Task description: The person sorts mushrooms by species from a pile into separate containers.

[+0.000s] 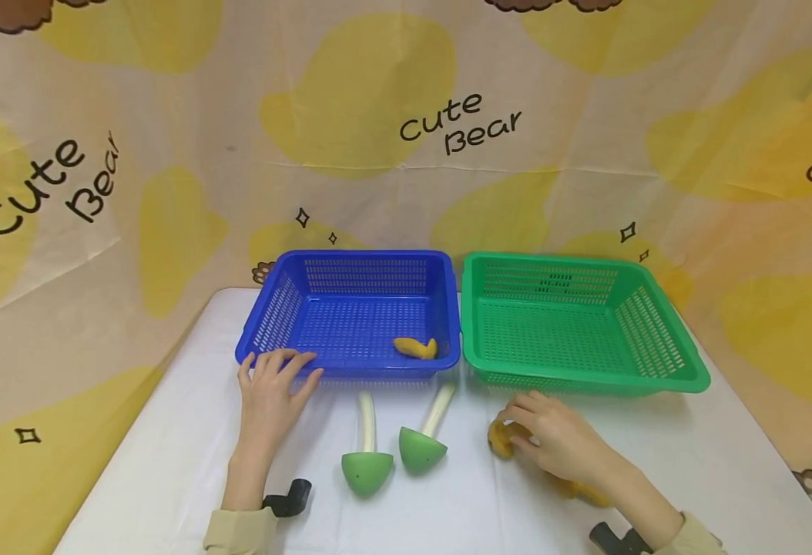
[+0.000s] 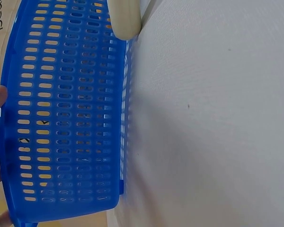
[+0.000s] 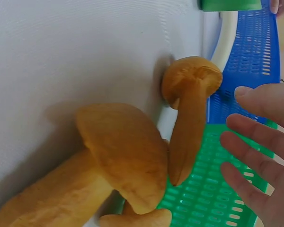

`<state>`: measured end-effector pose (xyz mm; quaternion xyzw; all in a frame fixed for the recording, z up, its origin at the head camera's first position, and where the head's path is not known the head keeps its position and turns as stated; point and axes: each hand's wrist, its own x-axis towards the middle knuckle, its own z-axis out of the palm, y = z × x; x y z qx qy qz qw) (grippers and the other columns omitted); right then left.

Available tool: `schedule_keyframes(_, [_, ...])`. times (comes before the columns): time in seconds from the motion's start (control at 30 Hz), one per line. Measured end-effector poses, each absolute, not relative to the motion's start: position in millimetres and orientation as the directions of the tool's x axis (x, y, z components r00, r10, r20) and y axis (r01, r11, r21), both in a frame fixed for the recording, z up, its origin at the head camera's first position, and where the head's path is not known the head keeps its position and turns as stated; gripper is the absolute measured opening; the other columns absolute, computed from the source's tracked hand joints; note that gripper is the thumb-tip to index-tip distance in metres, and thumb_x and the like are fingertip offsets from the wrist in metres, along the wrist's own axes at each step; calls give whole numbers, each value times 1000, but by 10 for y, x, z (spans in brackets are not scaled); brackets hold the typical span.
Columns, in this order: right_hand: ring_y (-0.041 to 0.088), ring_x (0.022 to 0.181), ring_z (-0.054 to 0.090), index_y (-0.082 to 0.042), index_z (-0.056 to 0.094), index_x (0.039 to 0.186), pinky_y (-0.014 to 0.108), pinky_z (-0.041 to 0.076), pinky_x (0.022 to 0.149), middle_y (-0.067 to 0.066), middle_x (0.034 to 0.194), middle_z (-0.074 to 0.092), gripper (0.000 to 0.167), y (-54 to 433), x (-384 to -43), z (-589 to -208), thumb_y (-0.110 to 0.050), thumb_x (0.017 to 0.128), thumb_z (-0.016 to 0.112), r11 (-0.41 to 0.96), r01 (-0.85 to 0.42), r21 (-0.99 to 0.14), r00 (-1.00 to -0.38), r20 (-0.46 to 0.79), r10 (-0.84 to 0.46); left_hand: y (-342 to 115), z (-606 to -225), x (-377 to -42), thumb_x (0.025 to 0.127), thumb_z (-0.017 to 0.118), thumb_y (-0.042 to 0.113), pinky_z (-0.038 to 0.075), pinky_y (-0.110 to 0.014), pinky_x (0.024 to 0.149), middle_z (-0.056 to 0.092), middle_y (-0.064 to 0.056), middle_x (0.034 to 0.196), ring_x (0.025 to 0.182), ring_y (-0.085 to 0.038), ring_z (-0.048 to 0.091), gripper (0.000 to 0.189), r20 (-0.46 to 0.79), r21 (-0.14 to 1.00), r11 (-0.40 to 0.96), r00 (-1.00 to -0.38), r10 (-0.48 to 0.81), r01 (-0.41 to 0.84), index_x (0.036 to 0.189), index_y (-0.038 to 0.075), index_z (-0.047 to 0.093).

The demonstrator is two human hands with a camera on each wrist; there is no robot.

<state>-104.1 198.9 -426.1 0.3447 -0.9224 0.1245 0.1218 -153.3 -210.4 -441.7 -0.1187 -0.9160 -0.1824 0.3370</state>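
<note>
Your left hand [image 1: 269, 401] rests its relaxed, lightly bent fingers on the front rim, near the left corner, of the blue rectangular plastic basket with slotted walls [image 1: 350, 327]. Inside that basket, near its front right corner, lies a small ochre mushroom with a curved stem [image 1: 413, 348].

Your right hand [image 1: 557, 435] is open and holds nothing; its fingers are spread near an ochre-brown mushroom with a rounded cap and tapering stem [image 3: 188, 118], and the right wrist view shows a gap between them. That mushroom lies on the white-covered table [image 1: 447, 516], in front of the green rectangular plastic basket with slotted walls [image 1: 551, 335]. Just beside it is a larger ochre-brown mushroom with a broad cap and thick stem [image 3: 125, 153], and a partly hidden ochre piece [image 3: 137, 219] shows below its cap.

Between your hands, two mushrooms with green domed caps and long whitish stems [image 1: 367, 472] lie side by side, caps toward you and stems toward the blue basket; the right one's stem slants right. The green basket stands just right of the blue one, before a yellow-patterned cloth backdrop lettered "Cute Bear" [image 1: 586, 154].
</note>
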Motion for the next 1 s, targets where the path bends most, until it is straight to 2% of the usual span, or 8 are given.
schedule_keyframes(0.5, [15,93,61,-16,70,100,39,55,80,-7,97,66,27,1999,-1067,-4362,-12,74,78,770,-618,-159,-783,216,-584,-2104,-4423,-1544,80,77,25,24,-66,106,66,-14,102,101,-35,56,25,663,260,900,-743,97,350,101,13,73])
schedule_keyframes(1.0, [17,96,61,-14,70,101,41,54,85,-5,99,67,29,1975,-1109,-4401,-10,73,77,784,-601,-159,-798,174,-577,-2100,-4422,-1548,80,76,26,25,-66,106,67,-13,101,100,-35,55,25,671,251,902,-735,101,353,101,13,73])
